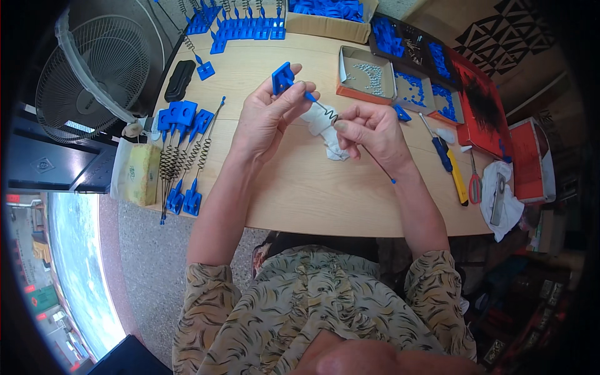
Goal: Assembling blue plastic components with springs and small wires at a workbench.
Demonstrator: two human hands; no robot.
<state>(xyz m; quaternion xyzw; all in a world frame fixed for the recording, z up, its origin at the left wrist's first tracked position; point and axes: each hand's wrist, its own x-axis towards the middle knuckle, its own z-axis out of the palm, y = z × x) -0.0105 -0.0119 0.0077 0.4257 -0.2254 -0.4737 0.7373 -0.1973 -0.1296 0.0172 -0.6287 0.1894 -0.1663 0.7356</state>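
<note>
My left hand (273, 112) is closed around a blue plastic clip (283, 77), whose flat end sticks up past the fingers. From the clip runs a dark coiled wire (326, 114) toward the right. My right hand (373, 134) pinches this wire just beyond its coil, between thumb and fingers. The wire's straight end passes below the right hand and ends in a small blue tip (394, 181). Under the hands, a crumpled white tissue (332, 139) lies on the wooden table (312, 194).
Similar blue clips with coiled wires (181, 156) hang over the left edge; several more stand at the back. Boxes of small silver parts (369, 78) and blue parts are at the back right. A yellow-and-blue tool (451, 169) and red-handled scissors (475, 187) lie right. A fan (94, 75) stands left.
</note>
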